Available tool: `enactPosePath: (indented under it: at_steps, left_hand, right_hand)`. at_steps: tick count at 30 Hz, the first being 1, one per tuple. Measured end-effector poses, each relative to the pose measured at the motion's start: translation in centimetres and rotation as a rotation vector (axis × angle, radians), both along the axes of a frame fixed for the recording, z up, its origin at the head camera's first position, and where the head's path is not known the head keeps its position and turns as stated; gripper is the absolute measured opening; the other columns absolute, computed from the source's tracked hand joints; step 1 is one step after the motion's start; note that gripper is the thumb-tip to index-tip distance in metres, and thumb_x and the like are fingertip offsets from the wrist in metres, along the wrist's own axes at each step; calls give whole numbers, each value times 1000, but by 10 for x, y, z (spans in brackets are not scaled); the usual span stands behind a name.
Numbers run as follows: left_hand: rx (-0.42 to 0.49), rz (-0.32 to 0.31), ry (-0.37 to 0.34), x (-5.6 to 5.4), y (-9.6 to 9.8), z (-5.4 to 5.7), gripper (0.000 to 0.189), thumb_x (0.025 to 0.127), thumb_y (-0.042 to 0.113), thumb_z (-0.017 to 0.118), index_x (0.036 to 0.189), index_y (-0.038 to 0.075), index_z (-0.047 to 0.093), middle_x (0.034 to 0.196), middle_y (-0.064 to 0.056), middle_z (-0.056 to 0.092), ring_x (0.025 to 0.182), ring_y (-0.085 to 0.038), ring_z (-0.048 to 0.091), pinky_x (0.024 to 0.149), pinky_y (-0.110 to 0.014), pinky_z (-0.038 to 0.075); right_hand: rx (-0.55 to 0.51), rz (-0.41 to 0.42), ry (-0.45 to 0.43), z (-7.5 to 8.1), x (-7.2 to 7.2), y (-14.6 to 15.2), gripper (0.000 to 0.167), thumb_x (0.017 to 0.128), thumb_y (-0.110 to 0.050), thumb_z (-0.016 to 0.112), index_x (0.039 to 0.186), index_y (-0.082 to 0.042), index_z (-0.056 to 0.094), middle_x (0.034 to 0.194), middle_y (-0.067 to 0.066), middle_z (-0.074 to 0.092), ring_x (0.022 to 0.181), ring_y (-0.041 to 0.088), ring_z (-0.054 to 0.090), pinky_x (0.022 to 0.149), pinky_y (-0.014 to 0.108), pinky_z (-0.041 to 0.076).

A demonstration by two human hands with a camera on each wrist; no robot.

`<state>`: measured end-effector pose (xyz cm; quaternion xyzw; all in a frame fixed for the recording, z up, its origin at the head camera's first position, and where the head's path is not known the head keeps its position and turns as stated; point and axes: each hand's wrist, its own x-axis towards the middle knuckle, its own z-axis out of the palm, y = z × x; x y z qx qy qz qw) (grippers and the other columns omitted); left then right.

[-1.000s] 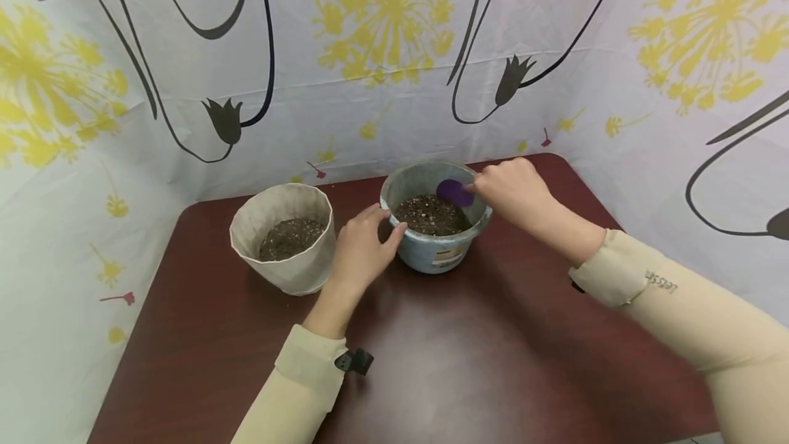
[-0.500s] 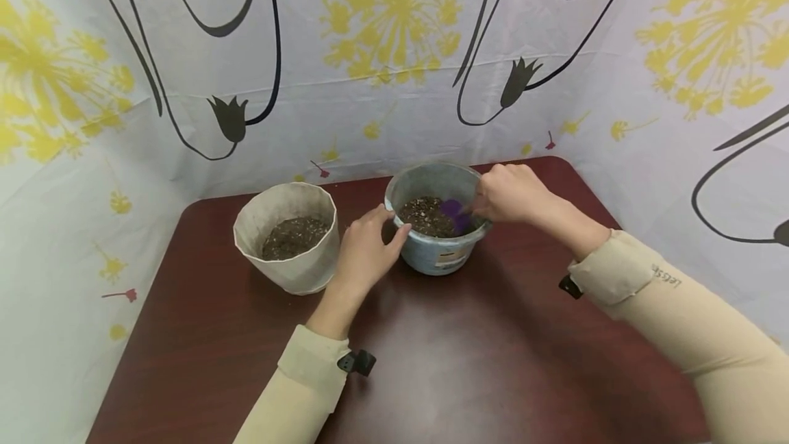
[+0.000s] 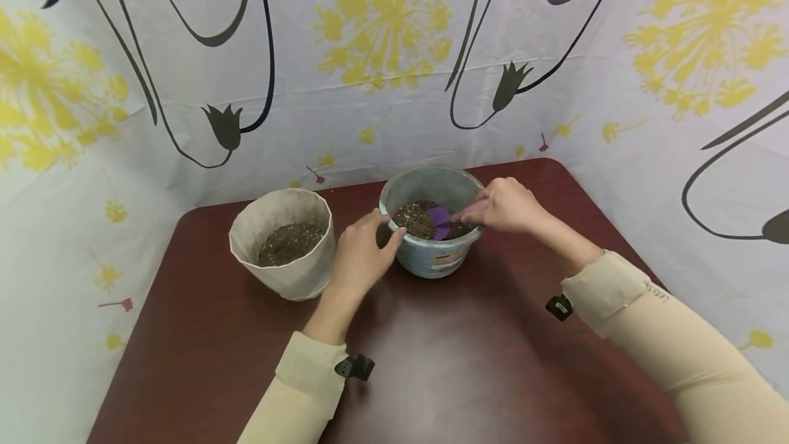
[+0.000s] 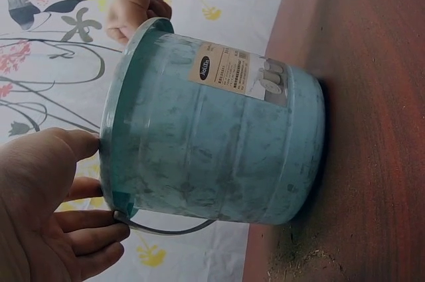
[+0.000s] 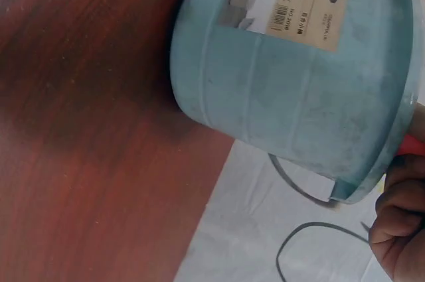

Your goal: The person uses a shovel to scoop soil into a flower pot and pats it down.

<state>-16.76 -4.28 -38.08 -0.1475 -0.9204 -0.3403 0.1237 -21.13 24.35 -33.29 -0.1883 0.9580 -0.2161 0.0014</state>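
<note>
A blue bucket [image 3: 425,259] with dark potting soil [image 3: 414,220] in it stands upright on the table. My left hand [image 3: 359,252] holds its left rim, the thumb at the edge and the fingers by the handle's end, as the left wrist view shows. From the right, my right hand [image 3: 514,205] grips a small trowel with a purple blade [image 3: 440,223]. Its blade is partly sunk in the soil, and curled fingers hide most of its handle. In the right wrist view, my right hand [image 5: 402,229] appears beside the bucket's rim [image 5: 398,129].
To the left of the bucket stands a white pot [image 3: 305,276], partly filled with soil [image 3: 290,244]. Both sit on a dark red-brown table [image 3: 431,375]. A flower-printed cloth [image 3: 394,129] hangs behind the table and along its sides. Crumbs of soil [image 4: 312,259] lie near the bucket's base.
The trowel blade has gone down from the bucket's right wall into the soil and leftward across it. My right hand has lowered with it. My left hand stays at the rim.
</note>
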Motion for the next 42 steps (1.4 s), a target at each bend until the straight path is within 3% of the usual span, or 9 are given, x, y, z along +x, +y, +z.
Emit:
enactPosePath:
  at_steps: [3, 8, 12, 17, 25, 29, 30, 35, 42]
  left_hand:
    - [-2, 4, -13, 2, 0, -2, 48, 98, 43, 65, 125, 5, 71, 137, -17, 62, 126, -33, 60, 107, -47, 47]
    - [0, 13, -1, 2, 0, -3, 47, 98, 43, 66, 125, 5, 71, 136, -17, 63, 125, -33, 60, 106, -47, 47]
    - [3, 10, 19, 2, 1, -4, 47, 97, 42, 67, 123, 4, 72, 135, -18, 64, 124, -34, 61, 106, -47, 48]
    - [-1, 13, 42, 2, -1, -6, 45, 96, 41, 69, 121, 3, 72, 130, -17, 67, 122, -33, 63, 104, -44, 49]
    - [-12, 20, 66, 1, -3, -4, 46, 96, 42, 69, 121, 4, 73, 126, -14, 69, 120, -31, 64, 103, -44, 50]
    - [-18, 13, 77, 1, -2, -3, 46, 95, 42, 70, 121, 3, 72, 128, -13, 69, 120, -31, 64, 104, -43, 49]
    - [-21, 14, 74, 1, -1, -3, 46, 95, 42, 69, 122, 4, 72, 130, -13, 68, 121, -31, 63, 105, -43, 49]
    - [-29, 17, 76, 1, 0, -3, 46, 96, 42, 69, 122, 5, 72, 138, -13, 63, 125, -32, 61, 106, -44, 47]
    - [-44, -7, 162, -1, 0, -6, 42, 96, 39, 69, 119, 5, 74, 135, -13, 64, 122, -33, 63, 103, -48, 50]
  right_hand:
    - [-82, 21, -1, -7, 1, -1, 5, 85, -27, 83, 87, -23, 85, 48, -14, 44, 49, 4, 29, 43, 23, 27]
    - [-169, 35, -23, -12, 3, -5, 10, 87, -33, 81, 96, -32, 84, 45, -13, 34, 48, 2, 19, 41, 22, 23]
    - [-190, 4, -62, -12, 5, -4, 12, 88, -36, 80, 99, -34, 83, 47, -10, 49, 50, 2, 19, 41, 22, 22]
    - [-250, -42, -149, -10, 8, 0, 19, 88, -44, 78, 103, -33, 82, 80, -13, 76, 51, 2, 18, 42, 24, 22]
    - [-398, -134, -228, -5, 10, 9, 23, 84, -53, 78, 100, -37, 82, 95, -13, 77, 61, -1, 41, 50, 24, 32]
    - [-447, -142, -244, -2, 14, 13, 24, 88, -48, 76, 104, -31, 82, 99, -13, 77, 95, -4, 65, 71, 17, 48]
    - [-452, -146, -249, 2, 17, 12, 23, 90, -45, 76, 106, -29, 82, 100, -12, 77, 103, -1, 66, 77, 18, 50]
    - [-443, -187, -248, 24, 33, 8, 22, 94, -34, 74, 109, -20, 81, 98, -5, 78, 102, 1, 65, 79, 21, 50]
    - [-472, -249, -232, 10, 28, 24, 23, 89, -41, 78, 106, -26, 82, 97, -6, 78, 104, 0, 65, 83, 19, 50]
